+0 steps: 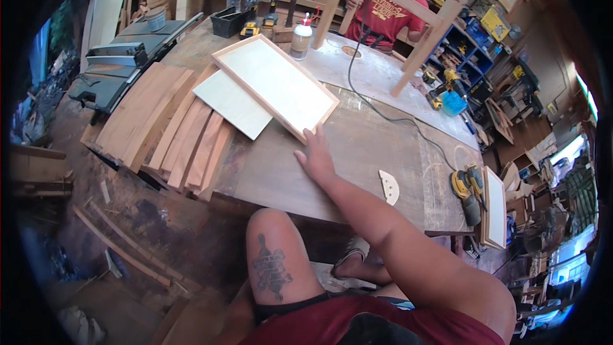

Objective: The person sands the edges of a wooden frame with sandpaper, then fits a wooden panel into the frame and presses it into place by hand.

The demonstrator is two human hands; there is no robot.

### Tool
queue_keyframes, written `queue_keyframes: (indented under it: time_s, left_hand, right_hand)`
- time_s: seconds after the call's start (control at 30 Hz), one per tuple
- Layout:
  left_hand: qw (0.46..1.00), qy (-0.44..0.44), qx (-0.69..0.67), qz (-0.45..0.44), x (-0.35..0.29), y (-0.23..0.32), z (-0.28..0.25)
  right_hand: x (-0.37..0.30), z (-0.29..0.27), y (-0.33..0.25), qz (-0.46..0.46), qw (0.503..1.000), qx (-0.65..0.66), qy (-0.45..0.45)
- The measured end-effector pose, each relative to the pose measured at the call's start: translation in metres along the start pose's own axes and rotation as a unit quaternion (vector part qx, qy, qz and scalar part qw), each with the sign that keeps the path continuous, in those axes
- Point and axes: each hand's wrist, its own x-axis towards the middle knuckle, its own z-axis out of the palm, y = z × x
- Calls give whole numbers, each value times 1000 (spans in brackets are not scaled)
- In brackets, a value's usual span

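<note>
My right hand (317, 158) reaches over the workbench (357, 160). Its fingertips touch the near corner of a shallow wooden tray (278, 83) with a pale panel and a light wood rim. The thumb stands apart from the fingers, and the hand is not wrapped round the rim. Beneath the tray, a loose pale panel (233, 105) lies slanted, its upper part covered. Both rest partly over a stack of wooden boards (191, 144) on the left. My left hand does not show.
A half-round wooden piece with holes (389, 188) lies near the bench's front edge. A yellow power tool (461, 184) sits at the right corner, its cord crossing the bench. Behind are a glue bottle (301, 39), drills (253, 9), a wooden frame (408, 5) and another person (389, 16).
</note>
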Motion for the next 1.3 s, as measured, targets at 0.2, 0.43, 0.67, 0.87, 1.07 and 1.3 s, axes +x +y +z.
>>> queue_keyframes:
  time_s: [0.2,0.43,0.67,0.87,1.07,1.3]
  left_hand:
    - [964,192,-138,125,-13,-19,-71]
    - [858,326,-375,132,-75,67,-211]
    - [820,230,-436,291,-105,241,-253]
    - [884,-2,-374,280,-80,396,-213]
    - [788,-83,-574,206,-52,472,-149]
    - [824,-44,-510,243,-37,475,-120]
  right_hand:
    - [18,0,1,-9,992,-122,-15]
    - [15,-44,-5,-69,996,-43,41]
    - [-40,-116,-8,-69,995,-15,67]
    - [-125,-140,-13,-91,988,-67,105]
    - [-182,-155,-22,-95,985,-79,118]
    - [-215,-185,7,-80,994,-47,57]
